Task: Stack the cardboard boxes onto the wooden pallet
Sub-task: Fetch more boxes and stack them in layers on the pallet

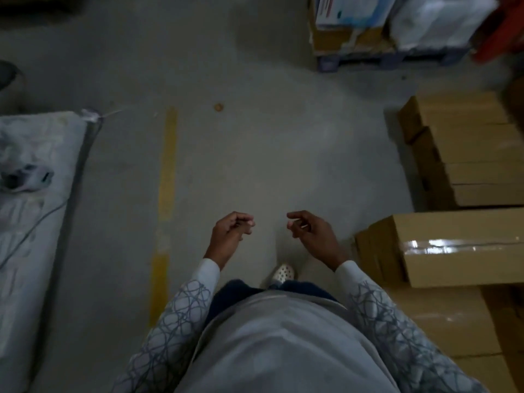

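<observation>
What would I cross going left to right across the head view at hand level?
Plastic-wrapped load → yellow floor line → left hand → right hand → taped cardboard box.

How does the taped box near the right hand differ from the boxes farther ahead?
The taped box shows a glossy strip catching light; the far boxes look matte. The taped box is one long carton resting on other cartons; the far boxes are several narrower ones side by side. The taped box lies close to the right hand; the far boxes lie farther ahead. Both are plain brown cardboard.
</observation>
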